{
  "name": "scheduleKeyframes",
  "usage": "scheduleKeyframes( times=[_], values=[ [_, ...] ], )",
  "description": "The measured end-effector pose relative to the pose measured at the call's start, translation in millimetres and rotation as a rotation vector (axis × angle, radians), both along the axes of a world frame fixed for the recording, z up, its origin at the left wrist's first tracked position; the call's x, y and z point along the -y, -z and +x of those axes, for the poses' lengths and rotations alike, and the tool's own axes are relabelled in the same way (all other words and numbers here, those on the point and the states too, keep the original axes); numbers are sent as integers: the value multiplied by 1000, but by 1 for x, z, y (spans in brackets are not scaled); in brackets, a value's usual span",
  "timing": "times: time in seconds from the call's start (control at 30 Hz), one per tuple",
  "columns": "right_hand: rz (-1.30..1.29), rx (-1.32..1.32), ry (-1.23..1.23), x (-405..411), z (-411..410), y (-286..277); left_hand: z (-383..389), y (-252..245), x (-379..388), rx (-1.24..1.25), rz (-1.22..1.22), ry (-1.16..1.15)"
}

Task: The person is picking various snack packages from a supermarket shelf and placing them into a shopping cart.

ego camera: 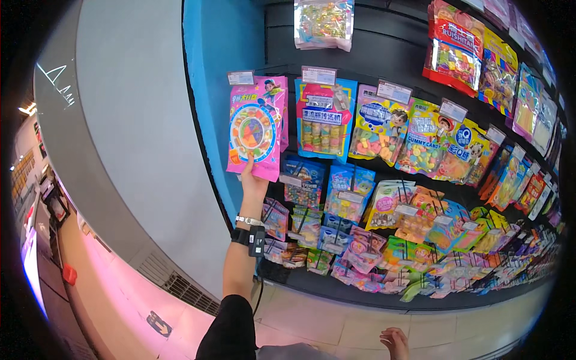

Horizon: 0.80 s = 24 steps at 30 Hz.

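A pink candy bag (253, 130) with a round wheel picture hangs upright at the left end of the upper rack row. My left hand (254, 182) reaches up to its lower edge, thumb on the front and the other fingers out of sight behind it. Another pink bag (284, 130) shows just behind. Beside them hangs a blue and pink candy bag (325, 119) with a clear window. Low at the bottom of the view is my right hand (396, 343), fingers loosely bent, holding nothing and away from the rack.
Price tags (318, 75) front the hooks of the dark display rack (373, 33). More gummy candy bags (381, 128) hang to the right and in rows below. A blue panel (225, 81) and a pale grey wall (135, 112) stand at left. A floor arrow sticker (159, 324) lies below.
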State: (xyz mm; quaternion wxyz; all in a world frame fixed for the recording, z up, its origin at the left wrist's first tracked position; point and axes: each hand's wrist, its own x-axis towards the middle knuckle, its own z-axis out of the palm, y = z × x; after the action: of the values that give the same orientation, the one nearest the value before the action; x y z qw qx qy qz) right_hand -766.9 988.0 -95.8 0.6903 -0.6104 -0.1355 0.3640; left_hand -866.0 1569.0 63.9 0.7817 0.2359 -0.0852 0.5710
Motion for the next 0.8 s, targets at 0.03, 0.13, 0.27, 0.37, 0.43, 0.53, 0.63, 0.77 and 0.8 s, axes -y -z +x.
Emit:
scheduleKeyframes(
  times=[0.03, 0.13, 0.27, 0.37, 0.43, 0.53, 0.63, 0.77, 0.8],
  values=[
    [-7, 1, -9, 1, 0, 1, -1, 0, 1, 4, 7, -2],
    [-30, -8, -8, 4, 0, 6, -3, -3, 2, 17, 55, -3],
    [-29, -1, -13, 5, -2, 7, -2, -19, 2, -10, 61, -10],
    [-21, -2, -17, 6, -3, 8, -3, -22, -2, -48, 74, -26],
    [-15, 2, -16, 7, -2, 11, 0, -22, -2, -37, 12, -44],
    [-31, -3, 3, 13, -2, 20, -2, -18, -4, -41, 4, -23],
    [-34, -16, 24, 16, -4, 23, -3, -15, -4, -43, 7, -18],
    [-30, -17, 33, 21, -6, 27, -5, -13, -5, -43, -16, -45],
    [-37, -25, 42, 22, -6, 30, -5, -14, -6, -37, -31, -51]
  ],
)
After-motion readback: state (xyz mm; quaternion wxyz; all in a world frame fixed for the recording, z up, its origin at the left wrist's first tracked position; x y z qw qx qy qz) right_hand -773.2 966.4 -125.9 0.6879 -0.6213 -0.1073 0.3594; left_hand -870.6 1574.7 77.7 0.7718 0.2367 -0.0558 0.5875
